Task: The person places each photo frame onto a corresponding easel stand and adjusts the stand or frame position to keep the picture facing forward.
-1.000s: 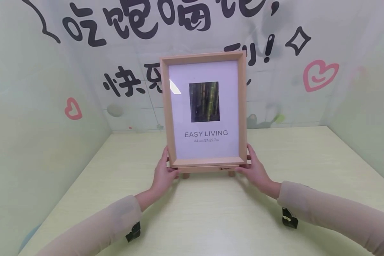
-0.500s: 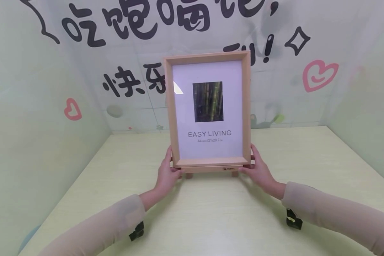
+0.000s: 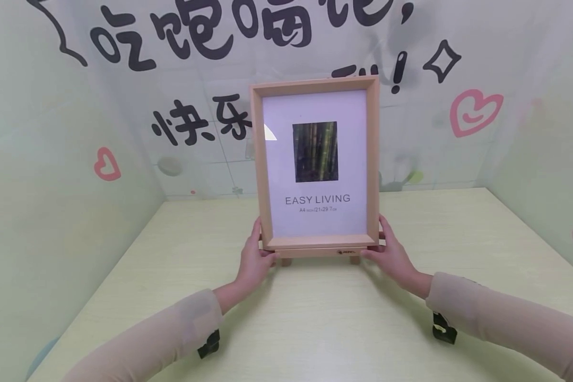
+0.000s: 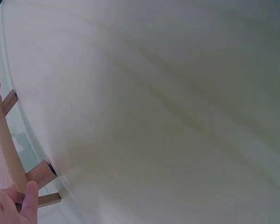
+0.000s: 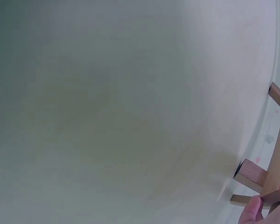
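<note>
A light wooden picture frame [image 3: 317, 223] stands nearly upright on the ledge of a small wooden easel [image 3: 310, 253]. Behind its glazing is a white sheet with a bamboo photo and the words EASY LIVING. My left hand [image 3: 254, 261] grips the lower left corner, thumb on the front of the ledge and fingers along the frame's side. At the opposite corner my right hand [image 3: 393, 260] holds on the same way. Both wrist views show thumbs at the ledge ends and easel legs [image 4: 41, 173] at the tabletop. The frame hides most of the easel.
The pale wooden table [image 3: 305, 318] extends in front and to both sides. Behind it rises a printed back wall [image 3: 200, 175] with large black characters and hearts. Side walls [image 3: 52, 201] close off left and right. A dark device [image 3: 444, 328] hangs under each sleeve.
Both hands have shifted the easel and picture frame together slightly to the right along the table. The grip at both corners looks the same.
</note>
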The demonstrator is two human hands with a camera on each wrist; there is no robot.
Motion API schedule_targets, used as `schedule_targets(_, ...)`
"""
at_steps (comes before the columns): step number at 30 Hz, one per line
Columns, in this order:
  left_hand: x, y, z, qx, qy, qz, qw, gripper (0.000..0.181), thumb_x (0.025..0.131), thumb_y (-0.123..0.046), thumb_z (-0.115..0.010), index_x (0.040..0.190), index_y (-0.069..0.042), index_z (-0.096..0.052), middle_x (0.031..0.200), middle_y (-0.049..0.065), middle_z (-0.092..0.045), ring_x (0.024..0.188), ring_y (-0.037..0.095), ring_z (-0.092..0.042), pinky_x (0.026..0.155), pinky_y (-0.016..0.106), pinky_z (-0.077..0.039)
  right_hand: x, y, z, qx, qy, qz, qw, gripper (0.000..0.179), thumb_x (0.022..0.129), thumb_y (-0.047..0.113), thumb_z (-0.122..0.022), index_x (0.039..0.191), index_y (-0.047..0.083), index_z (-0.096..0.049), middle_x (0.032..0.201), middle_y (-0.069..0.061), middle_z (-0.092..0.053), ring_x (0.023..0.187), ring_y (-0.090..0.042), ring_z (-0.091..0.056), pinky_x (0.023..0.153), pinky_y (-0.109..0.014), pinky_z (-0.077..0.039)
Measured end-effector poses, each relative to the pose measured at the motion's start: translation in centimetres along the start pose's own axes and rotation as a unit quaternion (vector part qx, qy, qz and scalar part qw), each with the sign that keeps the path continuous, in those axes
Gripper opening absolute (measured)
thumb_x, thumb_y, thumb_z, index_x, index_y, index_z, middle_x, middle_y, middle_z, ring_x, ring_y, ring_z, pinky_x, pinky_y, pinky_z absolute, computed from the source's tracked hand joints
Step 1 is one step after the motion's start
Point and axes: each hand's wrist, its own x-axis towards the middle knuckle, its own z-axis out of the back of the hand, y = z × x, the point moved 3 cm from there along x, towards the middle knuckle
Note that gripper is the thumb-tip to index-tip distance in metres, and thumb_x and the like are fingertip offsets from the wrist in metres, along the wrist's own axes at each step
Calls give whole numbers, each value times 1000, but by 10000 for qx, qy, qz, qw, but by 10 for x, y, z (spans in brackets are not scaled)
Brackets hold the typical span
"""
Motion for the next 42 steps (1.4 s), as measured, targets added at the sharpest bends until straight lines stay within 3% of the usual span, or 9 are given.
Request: schedule_targets(42, -1, -6, -17, -20, 3, -129, 9999, 95, 76, 15, -62, 148, -20, -11, 119, 18, -46, 67, 18, -57, 60, 27, -54, -5, 1, 16, -67, 27, 40, 10000, 92, 85, 2, -60, 147, 13, 7, 123, -31, -35, 111, -48, -48, 85, -32, -52)
